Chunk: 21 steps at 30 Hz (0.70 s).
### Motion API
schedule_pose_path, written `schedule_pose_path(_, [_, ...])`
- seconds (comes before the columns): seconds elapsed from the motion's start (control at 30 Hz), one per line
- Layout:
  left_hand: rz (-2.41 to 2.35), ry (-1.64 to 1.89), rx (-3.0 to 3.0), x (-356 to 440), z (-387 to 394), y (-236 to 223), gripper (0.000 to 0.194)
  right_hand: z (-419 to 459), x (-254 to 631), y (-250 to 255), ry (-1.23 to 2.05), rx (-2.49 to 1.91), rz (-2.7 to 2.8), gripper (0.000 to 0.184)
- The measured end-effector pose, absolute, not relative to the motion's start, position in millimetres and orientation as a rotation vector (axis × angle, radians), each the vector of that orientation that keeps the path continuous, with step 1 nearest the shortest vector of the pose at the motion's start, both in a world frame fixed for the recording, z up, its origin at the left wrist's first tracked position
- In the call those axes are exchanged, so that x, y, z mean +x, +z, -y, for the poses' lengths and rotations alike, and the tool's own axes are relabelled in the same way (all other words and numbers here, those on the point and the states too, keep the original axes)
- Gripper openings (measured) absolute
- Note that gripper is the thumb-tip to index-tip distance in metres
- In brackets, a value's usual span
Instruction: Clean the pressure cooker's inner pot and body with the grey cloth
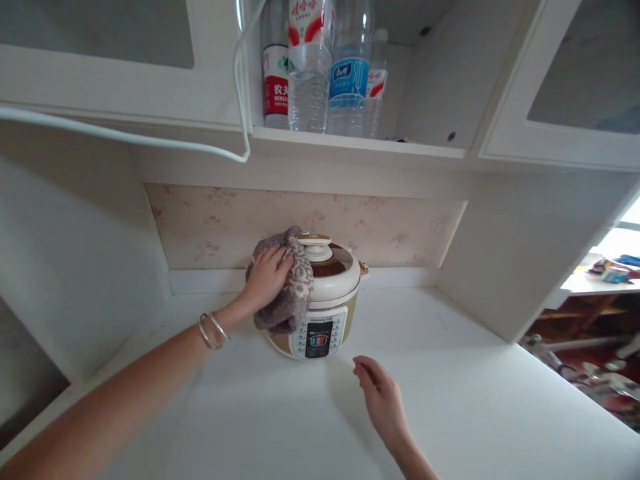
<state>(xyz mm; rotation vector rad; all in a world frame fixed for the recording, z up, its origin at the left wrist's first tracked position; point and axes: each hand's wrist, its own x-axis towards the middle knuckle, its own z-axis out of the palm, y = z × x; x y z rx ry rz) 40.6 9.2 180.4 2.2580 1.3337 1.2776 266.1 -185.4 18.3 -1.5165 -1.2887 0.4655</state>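
A white and gold electric pressure cooker (pixel 330 293) stands upright at the back of the white counter, its control panel facing me. Over the left side of its lid and body drapes a grey-brown patterned cloth (pixel 299 293). My left hand (pixel 270 275), with bracelets at the wrist, grips this cloth and presses it against the cooker; part of the lid lies hidden beneath. In front of the cooker and to its right, my right hand (pixel 383 400) hovers above the counter with curled fingers, touching nothing. Nothing shows in its grasp.
Overhead, a cabinet shelf (pixel 360 143) holds several plastic bottles (pixel 349 80). A white cable (pixel 125 139) hangs across the upper left. Side panels (pixel 530 247) flank the counter (pixel 240 427); at the right edge, another table (pixel 585 283) bears small items.
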Motion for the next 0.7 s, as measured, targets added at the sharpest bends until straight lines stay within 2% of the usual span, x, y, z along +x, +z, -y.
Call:
schedule_pose_path(0.13, [-1.302, 1.352, 2.046, 65, 48, 181, 0.048, 190, 228, 91, -0.023, -1.199, 1.404, 0.016])
schedule_pose_path(0.23, [-1.028, 1.4, 1.768, 80, 72, 195, 0.042, 180, 195, 153, -0.303, -1.109, 1.637, 0.026])
schedule_pose_path(0.33, [-0.703, 1.434, 1.455, 82, 82, 208, 0.041, 155, 174, 190, -0.484, -1.234, 1.74, 0.035])
schedule_pose_path(0.5, [-0.602, 1.489, 1.342, 58, 92, 207, 0.037, 111, 174, 189, -0.543, -1.471, 1.756, 0.041])
schedule_pose_path(0.7, [-0.842, 1.499, 1.585, 6, 104, 188, 0.04, 92, 226, 167, -0.585, -1.327, 1.806, 0.038])
